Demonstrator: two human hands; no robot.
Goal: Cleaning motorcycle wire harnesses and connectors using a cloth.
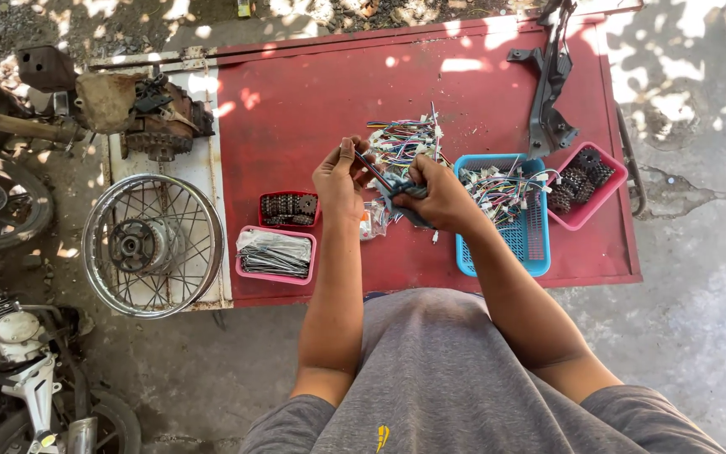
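Outdoor concrete yard, dappled with sun and leaf shade; red-painted flat metal desk at centre, taken as the landmark. Above the desk's middle: left hand and right hand, both closed in a tight grip on one bundle of thin multicoloured wires with a grey sleeve, stretched between them, left hand pinching the upper end, right hand clenched round the sleeved part. Just beyond the hands, on the desk: loose heap of coloured wire harnesses with white plugs. Toward the desk's right edge: blue slotted plastic basket holding more wiring, touching a pink plastic tray of dark toothed sprockets; black metal bracket behind them. Toward the front left: small red tray of dark chain parts and pink tray of silver spokes.

Judged risks: thin strands snagging on the heap nearby; plugs slipping loose under hard pulling; pink sprocket tray sitting near the desk's right edge, liable to be knocked off.

Left of the desk: spoked chrome wheel rim on a white panel, rusty engine part, motorcycle remains on the ground.
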